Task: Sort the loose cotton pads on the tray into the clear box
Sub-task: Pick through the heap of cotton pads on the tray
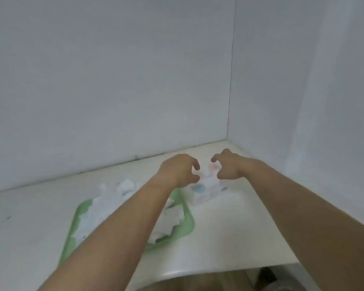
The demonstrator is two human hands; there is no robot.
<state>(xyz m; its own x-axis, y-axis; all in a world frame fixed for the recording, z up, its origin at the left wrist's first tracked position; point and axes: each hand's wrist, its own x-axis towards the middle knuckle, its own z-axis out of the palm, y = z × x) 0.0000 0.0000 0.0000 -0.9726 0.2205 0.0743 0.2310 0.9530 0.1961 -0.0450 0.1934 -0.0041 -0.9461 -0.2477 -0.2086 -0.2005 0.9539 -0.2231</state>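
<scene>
A green tray [187,225] lies on the pale counter, heaped with loose white cotton pads [170,221]; my left forearm crosses over it and hides part of the heap. Beyond the tray's right corner stands the clear box [208,190], with blue and pink shapes showing on it. My left hand [180,170] and my right hand [229,166] hover on either side above the box's far end, fingers curled and apart, holding nothing. The picture is blurred.
Two small white items [125,185] lie on the counter just behind the tray. White walls meet in a corner [228,139] close behind the box. The counter's front edge [197,271] curves near the bottom of the view.
</scene>
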